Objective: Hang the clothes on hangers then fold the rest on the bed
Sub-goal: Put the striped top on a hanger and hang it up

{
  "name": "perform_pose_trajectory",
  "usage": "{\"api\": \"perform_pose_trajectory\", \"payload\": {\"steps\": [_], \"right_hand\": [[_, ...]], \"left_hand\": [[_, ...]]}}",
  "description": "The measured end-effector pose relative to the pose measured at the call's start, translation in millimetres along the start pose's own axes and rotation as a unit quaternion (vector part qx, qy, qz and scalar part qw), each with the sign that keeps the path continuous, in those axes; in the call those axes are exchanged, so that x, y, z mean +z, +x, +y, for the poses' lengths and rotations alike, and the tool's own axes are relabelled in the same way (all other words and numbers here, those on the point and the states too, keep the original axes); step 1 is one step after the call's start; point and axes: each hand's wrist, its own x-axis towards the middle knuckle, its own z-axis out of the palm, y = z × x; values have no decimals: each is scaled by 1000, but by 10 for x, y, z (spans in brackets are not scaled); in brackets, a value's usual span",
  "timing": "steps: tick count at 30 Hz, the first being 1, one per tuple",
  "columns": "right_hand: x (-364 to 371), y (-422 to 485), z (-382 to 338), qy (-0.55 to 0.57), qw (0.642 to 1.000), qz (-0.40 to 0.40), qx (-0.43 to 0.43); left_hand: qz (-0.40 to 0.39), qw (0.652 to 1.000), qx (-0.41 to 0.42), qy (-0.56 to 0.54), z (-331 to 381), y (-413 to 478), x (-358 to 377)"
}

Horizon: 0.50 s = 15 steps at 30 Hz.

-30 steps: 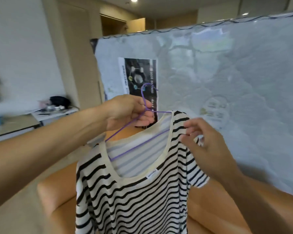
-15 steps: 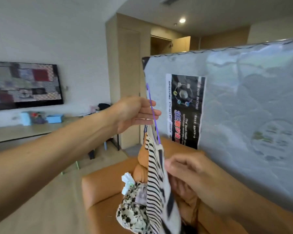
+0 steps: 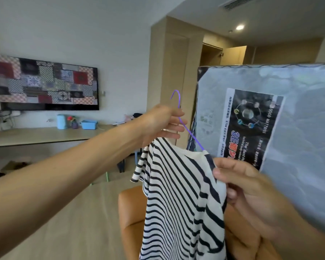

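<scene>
A black-and-white striped T-shirt (image 3: 178, 199) hangs on a thin purple wire hanger (image 3: 190, 135), held up in front of me. My left hand (image 3: 161, 124) grips the hanger just under its hook, which sticks up above the fingers. My right hand (image 3: 244, 188) pinches the shirt's right shoulder edge, where the hanger arm goes under the cream neckline. The rest of the hanger is hidden inside the shirt.
An orange leather sofa (image 3: 131, 212) stands below the shirt. A plastic-wrapped mattress (image 3: 304, 147) leans upright at the right. A long wooden desk (image 3: 38, 135) with small items runs along the left wall under a patterned panel (image 3: 45, 83). Wood floor spreads at lower left.
My view has swung left towards the wall and desk. The shirt has turned from edge-on to showing its striped side, and my right hand now pinches its shoulder.
</scene>
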Motion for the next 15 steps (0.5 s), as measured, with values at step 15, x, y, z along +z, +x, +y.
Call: {"api": "perform_pose_trajectory", "payload": {"steps": [15], "right_hand": [[1689,1534,835,84,996,-24,29]], "left_hand": [[123,992,-15,9,-1258,-643,-2001]]}}
